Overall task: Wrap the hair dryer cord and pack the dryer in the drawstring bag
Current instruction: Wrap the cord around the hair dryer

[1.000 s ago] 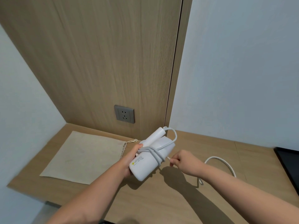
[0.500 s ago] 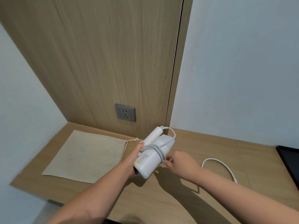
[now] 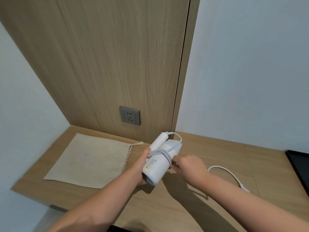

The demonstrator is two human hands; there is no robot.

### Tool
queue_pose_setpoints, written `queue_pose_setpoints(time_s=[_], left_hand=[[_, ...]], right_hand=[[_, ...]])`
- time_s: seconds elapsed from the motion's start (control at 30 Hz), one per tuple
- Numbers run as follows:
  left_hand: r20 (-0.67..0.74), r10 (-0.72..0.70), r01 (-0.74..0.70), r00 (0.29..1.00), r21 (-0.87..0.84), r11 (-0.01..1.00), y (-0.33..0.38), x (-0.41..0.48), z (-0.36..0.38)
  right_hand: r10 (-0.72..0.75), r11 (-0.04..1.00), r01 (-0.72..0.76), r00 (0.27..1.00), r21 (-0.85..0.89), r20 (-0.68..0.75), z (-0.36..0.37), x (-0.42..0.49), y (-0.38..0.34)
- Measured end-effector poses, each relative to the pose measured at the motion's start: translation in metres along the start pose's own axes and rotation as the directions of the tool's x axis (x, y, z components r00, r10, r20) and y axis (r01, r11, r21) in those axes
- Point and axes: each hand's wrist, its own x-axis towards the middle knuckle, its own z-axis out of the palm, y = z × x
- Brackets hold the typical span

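A white hair dryer (image 3: 158,166) with its handle folded is held above the wooden counter (image 3: 217,153), my left hand (image 3: 141,166) gripping its left side. Several turns of the grey-white cord (image 3: 164,152) lie around its body. My right hand (image 3: 189,167) pinches the cord against the dryer's right side. The loose end of the cord (image 3: 224,171) curves over the counter to the plug (image 3: 244,188) on the right. A beige drawstring bag (image 3: 88,159) lies flat at the left, its mouth and knotted string facing the dryer.
A grey wall socket (image 3: 130,115) sits in the wood panel behind the counter. A black flat object (image 3: 299,166) lies at the right edge. White walls close in the left side and the back right. The counter's front edge runs under my forearms.
My right hand has moved left from beside the dryer to its right side, carrying the cord around the body. The loose cord on the counter is shorter.
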Motion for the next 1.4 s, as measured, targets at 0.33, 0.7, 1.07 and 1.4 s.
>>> queue_pose_setpoints(time_s=[0.33, 0.7, 1.07, 1.4], left_hand=[[-0.078, 0.302, -0.261, 0.95, 0.329, 0.908, 0.015, -0.015, -0.002], [-0.055, 0.593, -0.295, 0.803, 0.829, 0.475, 0.01, -0.024, -0.004], [0.125, 0.503, -0.309, 0.855, 0.901, 0.303, 0.019, -0.022, -0.021], [0.06, 0.418, -0.311, 0.906, 0.764, 0.565, 0.023, -0.009, -0.028]], right_hand=[[0.125, 0.665, -0.475, 0.831, 0.576, 0.542, -0.036, -0.014, 0.012], [-0.187, 0.982, 0.179, 0.872, 0.062, 0.452, -0.078, -0.002, -0.022], [-0.136, 0.991, 0.132, 0.922, 0.034, 0.363, -0.098, 0.016, 0.004], [-0.115, 0.943, 0.028, 0.963, 0.331, 0.244, -0.103, 0.011, 0.019]])
